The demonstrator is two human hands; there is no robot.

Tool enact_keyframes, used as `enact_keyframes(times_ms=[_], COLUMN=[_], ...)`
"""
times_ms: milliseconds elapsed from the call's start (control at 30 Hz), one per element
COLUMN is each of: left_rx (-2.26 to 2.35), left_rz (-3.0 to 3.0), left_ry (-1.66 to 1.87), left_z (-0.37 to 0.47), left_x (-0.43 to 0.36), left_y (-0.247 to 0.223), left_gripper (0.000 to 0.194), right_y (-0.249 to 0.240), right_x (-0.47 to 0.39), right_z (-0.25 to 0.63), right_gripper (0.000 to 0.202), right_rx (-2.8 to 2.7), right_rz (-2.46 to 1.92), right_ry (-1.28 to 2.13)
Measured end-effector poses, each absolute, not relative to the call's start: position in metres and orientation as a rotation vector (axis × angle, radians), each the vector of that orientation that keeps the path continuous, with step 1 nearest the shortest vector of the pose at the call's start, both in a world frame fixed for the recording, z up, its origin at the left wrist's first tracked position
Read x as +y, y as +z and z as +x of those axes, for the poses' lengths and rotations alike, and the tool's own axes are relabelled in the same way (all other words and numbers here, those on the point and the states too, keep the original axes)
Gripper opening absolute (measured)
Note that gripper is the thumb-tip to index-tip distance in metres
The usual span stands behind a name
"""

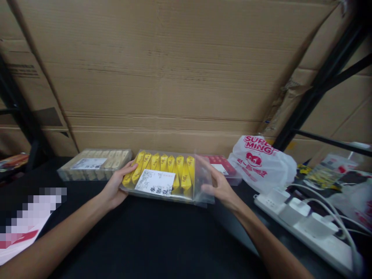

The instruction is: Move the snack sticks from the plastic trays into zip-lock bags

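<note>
A clear plastic pack of yellow wrapped pieces (pixel 165 170), with a white printed label on top, is held between both hands above the black surface. My left hand (pixel 116 186) grips its left end, thumb on the top edge. Around the right end, where the clear plastic holds no yellow pieces, my right hand (pixel 217 184) is closed. Behind my left hand lies a clear pack of beige pieces (pixel 109 164) with a white label. A red pack (pixel 228 164) in clear plastic sits behind my right hand, partly hidden by it.
A white plastic bag with red print (pixel 261 166) stands at the right. In front of it runs a white power strip (pixel 314 236) with chargers and cables. Cardboard (pixel 162 77) rises behind the black table (pixel 162 240). A pink and white item (pixel 26 228) is at the left.
</note>
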State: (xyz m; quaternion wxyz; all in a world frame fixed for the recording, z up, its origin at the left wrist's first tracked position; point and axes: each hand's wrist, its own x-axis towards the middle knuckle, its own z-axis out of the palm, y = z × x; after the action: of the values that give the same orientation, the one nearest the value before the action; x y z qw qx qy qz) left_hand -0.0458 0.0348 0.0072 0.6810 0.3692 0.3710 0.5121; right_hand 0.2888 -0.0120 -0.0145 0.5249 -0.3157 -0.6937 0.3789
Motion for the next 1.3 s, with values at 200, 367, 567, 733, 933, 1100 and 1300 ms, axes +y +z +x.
enact_keyframes(times_ms=[200,367,567,733,933,1100,1300], left_rx=[0.833,0.819,0.881,1.007,1.096,1.052,1.184], left_rz=[0.752,0.802,0.968,1.135,1.317,1.288,1.385], left_ry=[1.158,1.157,1.153,1.163,1.024,0.890,0.890], left_z=[-0.045,-0.042,-0.045,-0.044,-0.030,-0.020,-0.031], left_x=[0.034,0.031,0.026,0.004,-0.016,-0.018,-0.009], left_y=[0.009,0.005,0.018,0.050,0.089,0.128,0.158], left_gripper=[0.046,0.057,0.062,0.073,0.081,0.079,0.077], right_y=[-0.014,-0.020,-0.021,-0.026,-0.043,-0.047,-0.047], right_x=[-0.017,-0.022,-0.020,-0.027,-0.038,-0.035,-0.034], right_z=[0.284,0.273,0.292,0.312,0.299,0.297,0.294], right_gripper=[0.123,0.144,0.146,0.076,0.037,0.022,0.014], right_rx=[-1.714,-1.738,-1.836,-1.732,-1.157,-0.978,-1.027], right_rz=[-0.733,-0.838,-0.890,-0.949,-0.953,-0.983,-1.009], right_ry=[0.947,0.801,0.823,1.022,1.598,1.668,1.697])
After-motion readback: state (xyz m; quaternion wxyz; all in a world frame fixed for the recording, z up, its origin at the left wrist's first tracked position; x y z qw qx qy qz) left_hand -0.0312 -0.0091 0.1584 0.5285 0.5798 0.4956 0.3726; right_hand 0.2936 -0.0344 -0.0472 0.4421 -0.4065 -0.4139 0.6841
